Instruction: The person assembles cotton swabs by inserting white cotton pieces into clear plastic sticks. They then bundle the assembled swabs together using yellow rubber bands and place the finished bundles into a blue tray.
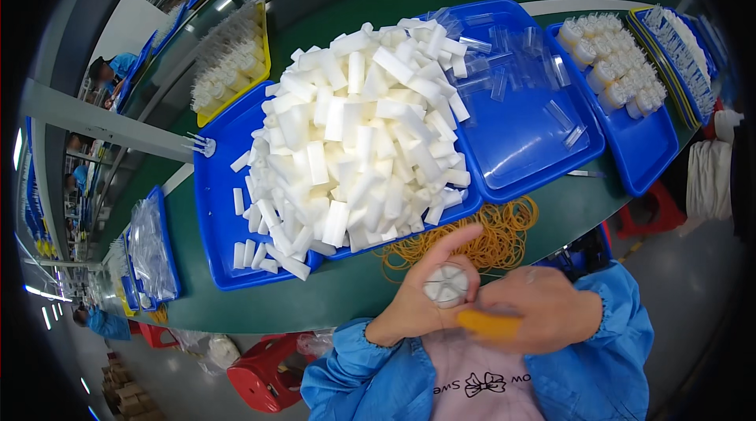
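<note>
My left hand (413, 303) is closed round a round white piece (446, 287) whose end is split into segments like a wheel. Its index finger points up and away. Right beside it is my right hand (543, 307), smeared by motion, its fingers hard to make out. A yellow-orange patch (490, 325) shows at that hand's fingertips; whether it is held or worn cannot be told. Just beyond both hands lies a loose heap of yellow rubber bands (492, 236). A big pile of white foam-like blocks (346, 137) rises from the blue tray (216, 216) farther off.
Another blue tray (535, 165) holds clear plastic sleeves (504, 59). Rightward, a blue tray (650, 149) carries white bristly bundles (614, 59). A yellow tray (266, 51) of similar bundles stands at far left. Clear bags (151, 252) lie left. A red stool (264, 374) stands below the green table (213, 311).
</note>
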Demonstrator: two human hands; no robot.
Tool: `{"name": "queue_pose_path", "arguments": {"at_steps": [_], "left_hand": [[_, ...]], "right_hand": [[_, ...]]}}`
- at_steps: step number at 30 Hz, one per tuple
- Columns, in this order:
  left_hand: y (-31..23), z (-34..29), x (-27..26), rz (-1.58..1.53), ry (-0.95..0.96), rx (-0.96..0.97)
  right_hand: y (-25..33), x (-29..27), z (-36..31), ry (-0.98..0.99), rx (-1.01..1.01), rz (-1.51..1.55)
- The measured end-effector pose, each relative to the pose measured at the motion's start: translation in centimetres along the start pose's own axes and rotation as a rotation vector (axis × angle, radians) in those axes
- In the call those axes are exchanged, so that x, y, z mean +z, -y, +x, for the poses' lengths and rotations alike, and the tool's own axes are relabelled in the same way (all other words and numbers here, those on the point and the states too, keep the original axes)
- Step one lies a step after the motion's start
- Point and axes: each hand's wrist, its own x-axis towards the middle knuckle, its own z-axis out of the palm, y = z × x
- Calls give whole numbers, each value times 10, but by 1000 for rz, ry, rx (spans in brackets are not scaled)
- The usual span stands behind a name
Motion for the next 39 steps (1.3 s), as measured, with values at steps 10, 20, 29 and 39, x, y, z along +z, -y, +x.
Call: {"name": "queue_pose_path", "arguments": {"at_steps": [10,20,29,39], "left_hand": [[15,3,-5,-498,36,242],[20,3,0,282,-345,418],[13,5,-5,587,-135,360],[12,2,1,2,-21,-71]], "right_hand": [[-51,9,-29,-87,-94,1023],[-34,40,-19,-137,475,1630],[-19,34,6,-134,217,136],[-58,-18,-40,-644,489,70]]}}
